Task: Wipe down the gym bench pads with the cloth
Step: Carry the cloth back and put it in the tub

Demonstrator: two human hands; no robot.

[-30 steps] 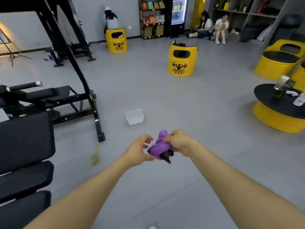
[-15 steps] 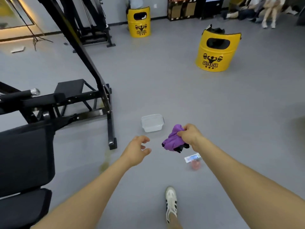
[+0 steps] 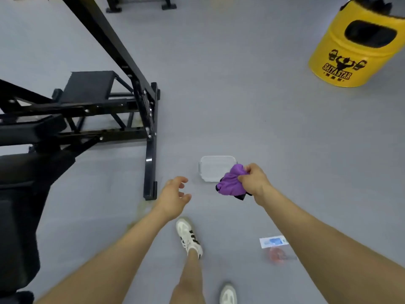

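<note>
Pinching the purple cloth (image 3: 231, 182), the right hand (image 3: 254, 179) curled its fingers (image 3: 243, 177) around the bunched fabric, which hung left of them. The left hand (image 3: 173, 195) hovered nearby, loosely spread, holding nothing; the black bench (image 3: 19, 189) stood well apart.

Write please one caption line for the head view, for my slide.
Right hand grips a purple cloth above a clear tub; left hand open, bench pads at left.
</note>
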